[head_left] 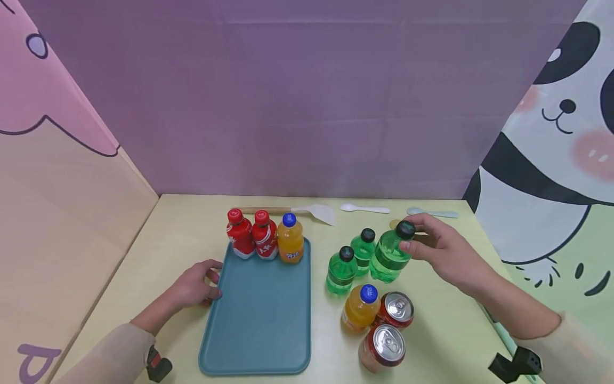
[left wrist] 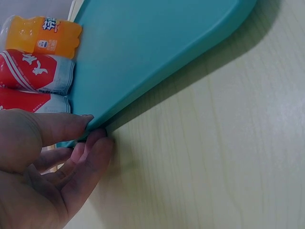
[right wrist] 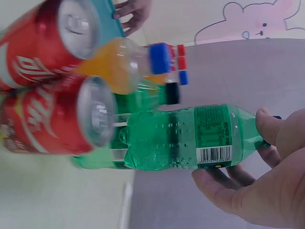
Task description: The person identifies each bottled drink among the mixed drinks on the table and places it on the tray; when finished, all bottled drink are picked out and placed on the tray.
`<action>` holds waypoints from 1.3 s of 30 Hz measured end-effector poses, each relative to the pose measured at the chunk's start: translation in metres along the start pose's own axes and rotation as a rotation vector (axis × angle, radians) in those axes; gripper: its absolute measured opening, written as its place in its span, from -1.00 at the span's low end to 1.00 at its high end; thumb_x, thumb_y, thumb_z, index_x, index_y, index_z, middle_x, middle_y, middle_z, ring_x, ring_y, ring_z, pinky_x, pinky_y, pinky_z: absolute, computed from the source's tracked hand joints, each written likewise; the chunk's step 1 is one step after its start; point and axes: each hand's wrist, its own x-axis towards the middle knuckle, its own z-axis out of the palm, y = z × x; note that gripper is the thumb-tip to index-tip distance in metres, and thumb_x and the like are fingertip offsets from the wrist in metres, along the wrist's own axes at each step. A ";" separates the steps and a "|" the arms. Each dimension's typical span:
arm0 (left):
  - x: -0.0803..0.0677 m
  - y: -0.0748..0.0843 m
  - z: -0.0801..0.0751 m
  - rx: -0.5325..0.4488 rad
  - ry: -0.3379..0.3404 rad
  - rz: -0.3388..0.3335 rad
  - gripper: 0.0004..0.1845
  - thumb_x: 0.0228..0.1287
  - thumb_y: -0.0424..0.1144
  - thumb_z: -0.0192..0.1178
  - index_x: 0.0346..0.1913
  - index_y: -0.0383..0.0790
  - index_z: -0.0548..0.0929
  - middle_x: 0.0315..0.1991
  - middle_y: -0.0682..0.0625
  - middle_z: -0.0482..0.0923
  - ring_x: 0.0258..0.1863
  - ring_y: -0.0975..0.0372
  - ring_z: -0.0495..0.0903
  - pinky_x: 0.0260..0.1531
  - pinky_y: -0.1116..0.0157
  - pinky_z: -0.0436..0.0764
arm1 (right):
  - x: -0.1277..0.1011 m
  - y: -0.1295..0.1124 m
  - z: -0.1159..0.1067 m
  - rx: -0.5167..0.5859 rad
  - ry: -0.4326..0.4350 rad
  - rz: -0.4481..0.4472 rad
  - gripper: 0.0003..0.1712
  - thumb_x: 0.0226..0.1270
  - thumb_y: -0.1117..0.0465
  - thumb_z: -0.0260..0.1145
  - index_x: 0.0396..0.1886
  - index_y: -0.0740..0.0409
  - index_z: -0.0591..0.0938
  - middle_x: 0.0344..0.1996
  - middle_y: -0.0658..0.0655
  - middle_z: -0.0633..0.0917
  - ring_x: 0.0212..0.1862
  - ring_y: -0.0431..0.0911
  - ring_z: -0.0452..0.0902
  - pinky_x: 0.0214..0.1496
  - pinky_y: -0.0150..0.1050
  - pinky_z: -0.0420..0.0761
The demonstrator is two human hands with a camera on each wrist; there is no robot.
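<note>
My right hand [head_left: 442,249] grips a green soda bottle [head_left: 389,257] near its black cap, thumb on one side and fingers on the other. In the right wrist view the green bottle [right wrist: 176,138] shows its barcode label. On the left, my left hand [head_left: 196,282] pinches the rim of a blue-green tray [head_left: 261,320]; the left wrist view has the thumb and fingers [left wrist: 97,148] right at its edge. Two red bottles [head_left: 240,234] and an orange soda bottle [head_left: 290,240] stand in a row at the tray's far end. Two more green bottles [head_left: 341,272] stand beside the held one.
Right of the tray, another orange soda bottle [head_left: 361,309] stands close to two red soda cans [head_left: 382,349]. Along the back lie a spatula [head_left: 314,212] with a wooden handle, a white spoon [head_left: 365,208] and a pale blue spoon [head_left: 436,213]. A purple backdrop [head_left: 307,106] rises behind the table.
</note>
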 end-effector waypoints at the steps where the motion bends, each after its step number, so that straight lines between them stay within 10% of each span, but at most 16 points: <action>1: 0.000 0.000 0.000 0.001 0.001 0.001 -0.25 0.19 -0.48 0.39 0.41 -0.50 0.29 -0.05 -0.26 0.52 -0.32 0.09 0.62 -0.34 0.13 0.79 | 0.001 -0.005 -0.003 0.000 0.002 -0.007 -0.59 0.51 0.21 0.29 0.28 0.11 0.50 0.19 0.23 0.58 0.21 0.26 0.62 0.13 -0.06 0.73; 10: -0.004 0.000 -0.004 0.005 0.007 -0.016 -0.25 0.19 -0.46 0.39 0.41 -0.49 0.30 -0.04 -0.26 0.52 -0.30 0.09 0.63 -0.33 0.13 0.79 | 0.014 -0.054 -0.023 -0.040 -0.006 -0.129 -0.62 0.51 0.22 0.29 0.25 0.10 0.52 0.04 0.11 0.64 0.11 -0.17 0.70 0.05 -0.27 0.72; 15: -0.004 -0.001 -0.005 0.011 0.012 -0.022 -0.26 0.20 -0.48 0.39 0.41 -0.49 0.30 -0.04 -0.25 0.52 -0.31 0.09 0.62 -0.35 0.14 0.79 | 0.035 -0.076 -0.008 0.008 -0.069 -0.130 -0.61 0.52 0.20 0.28 0.27 0.08 0.50 0.09 0.13 0.63 0.16 0.01 0.66 0.07 -0.15 0.73; 27: -0.002 -0.006 -0.001 0.009 0.003 -0.033 -0.26 0.19 -0.48 0.40 0.40 -0.49 0.30 -0.08 -0.22 0.51 -0.35 0.10 0.60 -0.38 0.17 0.77 | 0.099 -0.096 0.090 0.223 -0.188 0.017 -0.64 0.44 0.21 0.37 0.18 -0.01 0.57 0.15 0.13 0.61 0.21 0.07 0.63 0.13 0.07 0.72; 39: -0.002 0.001 0.001 -0.002 0.007 -0.008 -0.26 0.18 -0.53 0.36 0.41 -0.49 0.30 -0.09 -0.20 0.52 -0.35 0.10 0.59 -0.39 0.17 0.78 | 0.133 -0.094 0.186 0.282 -0.127 0.079 -0.62 0.28 0.17 0.51 0.08 -0.04 0.65 0.06 0.08 0.65 0.07 0.01 0.63 -0.06 -0.07 0.76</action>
